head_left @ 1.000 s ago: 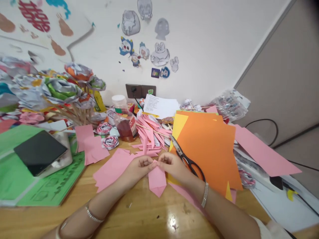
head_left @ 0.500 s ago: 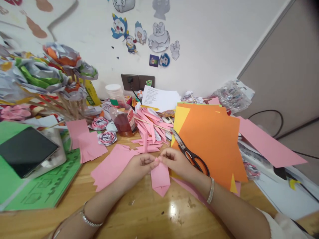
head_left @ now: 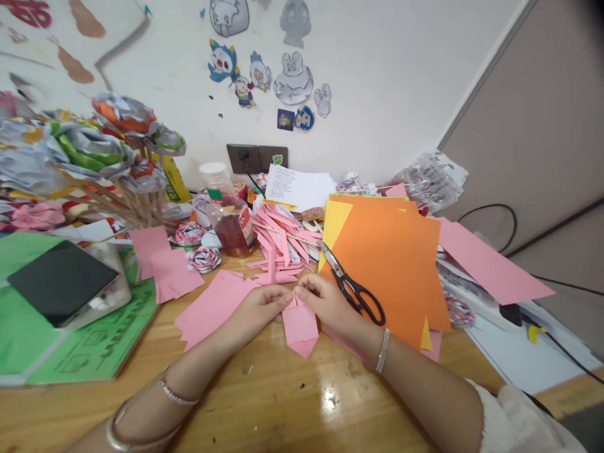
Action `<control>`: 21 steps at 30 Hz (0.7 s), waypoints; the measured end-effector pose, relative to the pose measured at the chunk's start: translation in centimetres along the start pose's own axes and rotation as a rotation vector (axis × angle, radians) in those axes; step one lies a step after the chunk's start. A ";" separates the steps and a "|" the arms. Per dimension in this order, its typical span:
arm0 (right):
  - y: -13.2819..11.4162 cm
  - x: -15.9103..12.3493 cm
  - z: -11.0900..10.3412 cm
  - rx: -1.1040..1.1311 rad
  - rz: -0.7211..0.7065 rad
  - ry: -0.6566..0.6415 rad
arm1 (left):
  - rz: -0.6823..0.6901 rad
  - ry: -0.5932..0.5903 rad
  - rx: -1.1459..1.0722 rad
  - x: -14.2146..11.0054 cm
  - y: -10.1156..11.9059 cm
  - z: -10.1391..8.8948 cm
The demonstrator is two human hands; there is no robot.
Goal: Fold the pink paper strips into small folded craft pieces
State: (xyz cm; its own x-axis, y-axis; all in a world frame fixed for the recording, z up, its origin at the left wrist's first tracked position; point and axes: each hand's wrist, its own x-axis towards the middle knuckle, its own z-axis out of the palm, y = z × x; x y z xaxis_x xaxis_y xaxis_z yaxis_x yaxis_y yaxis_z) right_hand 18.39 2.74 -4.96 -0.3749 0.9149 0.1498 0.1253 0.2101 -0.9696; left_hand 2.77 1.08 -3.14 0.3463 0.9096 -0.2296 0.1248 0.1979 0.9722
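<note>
A small piece of pink paper [head_left: 301, 327] with folded corners hangs between my two hands, its pointed end toward me. My left hand [head_left: 267, 306] pinches its upper left edge between thumb and fingers. At the top right, my right hand [head_left: 325, 302] grips the same paper, its fingertips close to those of the left. Beside my left forearm lies a stack of cut pink sheets [head_left: 214, 308]. Just beyond my hands is a heap of folded pink strips [head_left: 278, 242]. Black-handled scissors [head_left: 353, 286] rest on orange paper [head_left: 396, 251] to the right of my right hand.
At the left, a black phone-like slab [head_left: 61, 280] sits over a green book [head_left: 94, 352]. Paper flowers [head_left: 94, 148] on sticks stand behind it. A lidded jar [head_left: 229, 217] of dark liquid stands mid-table. A pink sheet [head_left: 491, 261] juts out at the right.
The view has shifted slightly. My fingers have moved a little at the paper's top edge, where a small folded flap now shows between them.
</note>
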 end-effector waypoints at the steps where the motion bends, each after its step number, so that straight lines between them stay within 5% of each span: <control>1: -0.1 0.1 -0.3 0.028 0.004 -0.043 | -0.006 0.001 -0.011 0.0 0.0 0.0; 7: -0.6 0.4 -2.0 0.051 0.101 -0.208 | 0.027 0.064 0.085 0.1 -0.1 -0.1; 21: -0.2 -0.1 -0.7 -0.215 -0.030 -0.073 | 0.022 0.013 0.086 0.0 -0.1 -0.1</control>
State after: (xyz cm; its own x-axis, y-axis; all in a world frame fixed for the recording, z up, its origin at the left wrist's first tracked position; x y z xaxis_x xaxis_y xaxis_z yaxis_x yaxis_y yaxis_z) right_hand 19.06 2.86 -4.64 -0.4455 0.8816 0.1560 0.3028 0.3123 -0.9004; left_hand 2.69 1.14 -3.23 0.3375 0.9183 -0.2069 0.1967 0.1462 0.9695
